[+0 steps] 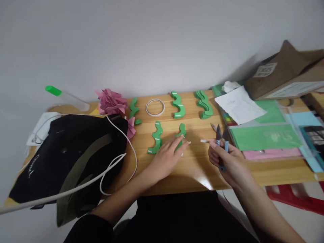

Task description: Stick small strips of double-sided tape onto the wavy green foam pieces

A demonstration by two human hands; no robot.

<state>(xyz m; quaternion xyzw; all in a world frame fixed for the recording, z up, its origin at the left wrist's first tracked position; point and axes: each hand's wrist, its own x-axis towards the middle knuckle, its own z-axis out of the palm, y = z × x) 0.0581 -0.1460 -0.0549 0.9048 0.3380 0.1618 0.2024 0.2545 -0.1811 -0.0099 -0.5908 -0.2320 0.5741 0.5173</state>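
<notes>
My left hand (pixel 169 154) lies over a green wavy paper cutout (pixel 181 129), its fingers stretched out and partly covering it. A tiny white bit shows at the thumb tip. In my right hand (pixel 225 156) is a pair of small scissors (pixel 222 143) with blue-grey handles, blades pointing away from me. A short white strip (pixel 204 140), apparently tape, sticks out from the same hand's fingertips. Left of my left hand is another green wavy cutout (pixel 158 138) with white strips on it. A third such cutout (pixel 178 105) lies behind, near the wall.
At the back are a stack of green cutouts (pixel 204 105), a tape roll (pixel 155 107) and a pink paper flower (pixel 111 101). A black bag (pixel 76 148) and white cable (pixel 134 152) fill the left. Paper packs (pixel 263 135) and a cardboard box (pixel 286 72) occupy the right.
</notes>
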